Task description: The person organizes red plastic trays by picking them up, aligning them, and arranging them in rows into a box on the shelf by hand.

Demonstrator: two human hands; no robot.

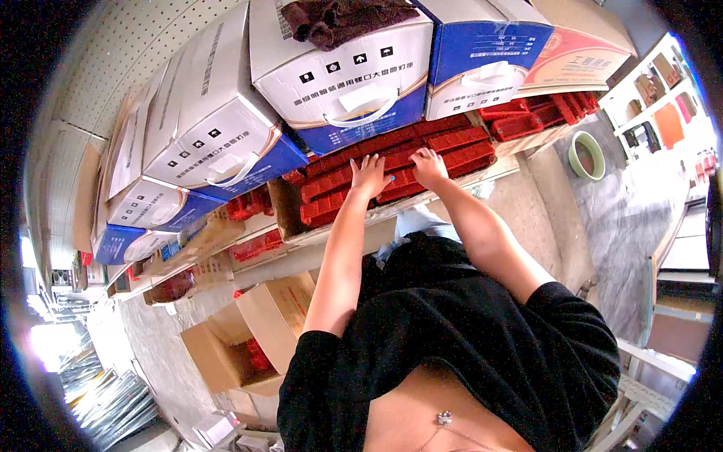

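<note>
Red ribbed plastic strips point(395, 181) lie side by side in rows under both hands, in an open brown cardboard box point(289, 208). From where I watch, the left hand point(368, 181) rests on them with its fingers apart; a small blue spot shows by its thumb, too small to identify. The right hand point(430, 171) sits nearby on the same rows, fingers curled and bunched together; whether they clamp an edge I cannot tell.

For good handling, I would press lightly with the spread left fingers as a steadying hold and leave finer work to the right fingertips, touching one row at a time. I judge that an even, downward touch suits these long pieces, since a sideways push could skew the neighbouring rows. I would also mind the knuckles against the overhanging white-and-blue carton point(343, 83).

The strips look glossy, deep red and segmented along their length, darker in the row nearest the cartons. Farther out, more red pieces point(538, 113) fill a neighbouring tray-like box to the right, and a pale green round tub point(587, 156) stands on the floor point(602, 207) beyond.
</note>
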